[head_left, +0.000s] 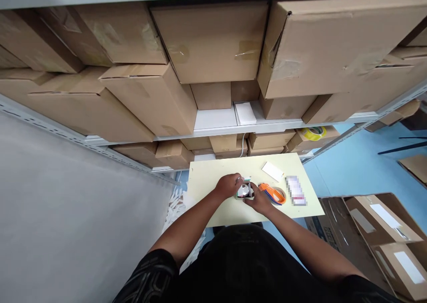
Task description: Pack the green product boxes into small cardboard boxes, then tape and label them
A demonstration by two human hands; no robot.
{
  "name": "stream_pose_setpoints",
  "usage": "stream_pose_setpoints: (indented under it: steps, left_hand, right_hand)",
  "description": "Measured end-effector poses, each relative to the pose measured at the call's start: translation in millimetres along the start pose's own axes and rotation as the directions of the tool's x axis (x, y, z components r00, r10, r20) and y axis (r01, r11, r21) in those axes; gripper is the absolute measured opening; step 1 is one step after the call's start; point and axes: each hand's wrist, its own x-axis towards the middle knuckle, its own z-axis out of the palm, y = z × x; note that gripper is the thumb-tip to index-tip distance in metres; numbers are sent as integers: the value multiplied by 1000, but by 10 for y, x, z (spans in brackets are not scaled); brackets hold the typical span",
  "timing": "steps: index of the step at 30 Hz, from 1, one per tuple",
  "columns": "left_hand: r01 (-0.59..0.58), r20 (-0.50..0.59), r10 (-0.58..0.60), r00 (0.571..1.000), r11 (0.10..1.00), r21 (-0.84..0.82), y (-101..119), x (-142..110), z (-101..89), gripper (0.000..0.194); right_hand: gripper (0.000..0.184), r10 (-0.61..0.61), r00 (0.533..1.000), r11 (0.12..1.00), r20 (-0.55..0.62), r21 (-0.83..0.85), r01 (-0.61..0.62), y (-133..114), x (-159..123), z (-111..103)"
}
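On a small pale yellow table [213, 174], both my hands close around a small box-like item [244, 190] with a white and green look. My left hand [228, 185] grips its left side with curled fingers. My right hand [258, 199] holds its right and near side. An orange tape dispenser [274, 193] lies just right of my right hand. A white card [272, 171] lies farther back on the table. A blurred label sheet [295, 190] rests at the table's right.
Metal shelves stacked with cardboard boxes [213, 45] fill the wall ahead. A yellow tape roll [313, 133] sits on a lower shelf. Open cardboard boxes [376, 232] stand on the blue floor at the right. White scraps [175, 205] lie left of the table.
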Motion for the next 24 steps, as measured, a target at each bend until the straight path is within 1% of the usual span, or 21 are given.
stream_pose_setpoints:
  steps: [2,3,4,5,6,9,10,11,13,15,17,20,22,24]
  left_hand:
    - [152,-106,-153,983,988,-15,37,84,17,30]
    - [202,-160,-201,966,979,-10,38,118,38,27]
    - [223,-207,-218,954,975,2,30,140,68,26]
    - [215,-237,-204,950,976,21,18,145,105,25]
    - [180,-242,-165,956,983,44,6,133,148,23]
    - [32,-145,-23,989,998,61,4,15,283,16]
    - [19,-114,-14,993,999,48,20,-33,320,19]
    - [32,-91,-29,995,999,32,43,-77,349,26]
    - [89,-60,-88,994,996,4,96,-141,377,41]
    - [125,-31,-126,992,992,-28,132,-175,362,47]
    - [136,-24,-138,990,987,-83,127,-202,322,49]
    - [102,-40,-111,993,977,-187,32,-277,274,48]
    - [44,-38,-54,998,972,-229,-59,-348,281,47]
    - [7,-19,-13,1000,967,-256,-141,-415,320,48]
  right_hand:
    - [79,-12,1000,1000,20,7,12,-5,-14,-54]
    - [78,-18,1000,1000,24,14,17,-9,-20,-78]
    - [77,-22,999,1000,24,20,22,-13,-25,-100]
    - [75,-29,999,999,21,28,28,-16,-30,-119]
    - [73,-38,999,999,18,39,38,-16,-35,-136]
    - [62,-70,998,994,7,87,69,-3,-45,-171]
    - [58,-78,997,992,2,98,77,5,-47,-176]
    - [54,-85,996,991,-4,101,85,14,-47,-178]
    - [48,-104,994,992,-32,68,106,28,-46,-173]
    - [45,-155,986,988,-66,-5,155,29,-44,-166]
    - [41,-230,969,970,-88,-99,221,12,-43,-168]
    - [33,-305,950,928,-65,-243,282,-54,-42,-200]
    - [32,-303,953,906,-28,-320,278,-127,-39,-231]
    - [33,-263,965,891,13,-379,248,-218,-31,-255]
